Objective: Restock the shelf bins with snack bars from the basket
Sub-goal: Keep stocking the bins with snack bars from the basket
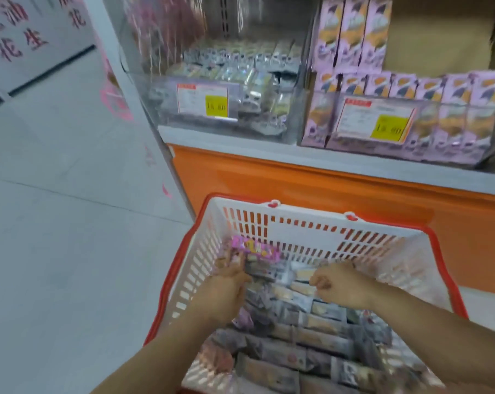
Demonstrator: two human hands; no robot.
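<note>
While the person is bending over a white shopping basket (pixel 297 228) with a red rim, both bare hands are reaching down into it. The basket is sitting low in front of the shelving, just beside its orange base panel (pixel 340 191). It is holding a loose heap of snack bars (pixel 311 336) in grey, silver and tan wrappers, which is covering its whole floor.

The left hand (pixel 226 285) is working by the basket's left wall, its fingers curling round a small bunch of the bars. A pink-wrapped bar (pixel 257 250) is lying at the far end of that bunch, just past the fingertips, and blur is hiding whether they are touching it. The right hand (pixel 340 282) is hovering over the middle of the heap, apart from the left, with its fingers bending inward and down toward the wrappers. The blur is making it impossible to tell whether it is pinching a bar or holding nothing.

Above the orange panel, a clear plastic bin (pixel 166 120) is standing on the grey ledge, partly filled with silver-wrapped bars (pixel 240 66) and carrying a price label (pixel 203 100) with a yellow tag. Just to its right, purple-and-orange boxes (pixel 405 86) are standing in rows behind a second price label (pixel 374 120). Pale floor tiles (pixel 55 209) are stretching away on the left toward a wall bearing red characters (pixel 13 35).
</note>
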